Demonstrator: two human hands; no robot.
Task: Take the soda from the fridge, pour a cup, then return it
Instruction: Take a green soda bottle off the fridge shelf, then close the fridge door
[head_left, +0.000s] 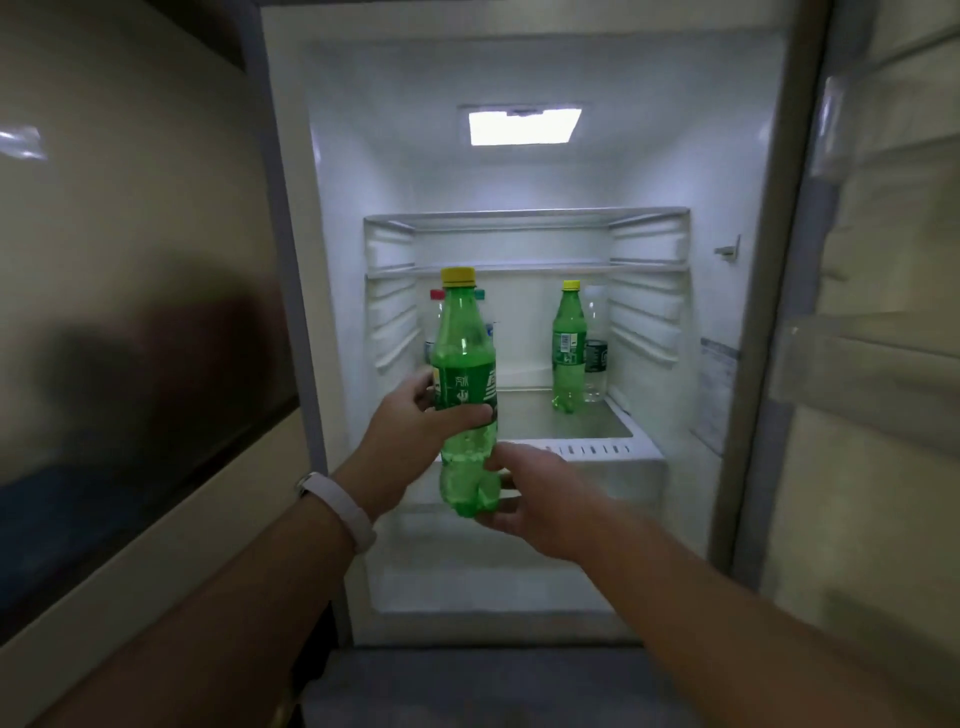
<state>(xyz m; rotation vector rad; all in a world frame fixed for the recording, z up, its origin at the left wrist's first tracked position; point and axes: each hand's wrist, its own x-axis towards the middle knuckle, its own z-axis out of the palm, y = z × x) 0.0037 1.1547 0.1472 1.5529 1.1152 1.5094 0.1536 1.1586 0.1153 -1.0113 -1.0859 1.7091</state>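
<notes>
Altogether 2 green soda bottles and 3 clear bottles are visible in the open fridge (332, 260). At the left, the left hand (410, 421), with a white wristband (343, 509), grips 1 green soda bottle (465, 358) at its label, thumb across the front and fingers curled behind. It is upright in the air, before the shelf (587, 421) edge. Behind it stand the red-capped bottle (435, 312) and the teal-capped bottle (480, 294). The right hand (540, 499) is at the base of the held bottle, thumb and fingers apart around it; blur hides whether they touch. Further right on the shelf stand the second green bottle (568, 353) and, just beside it, the third clear bottle (596, 358). Bare shelf lies between the 2 groups. The door (883, 467) stands open at the right edge.
</notes>
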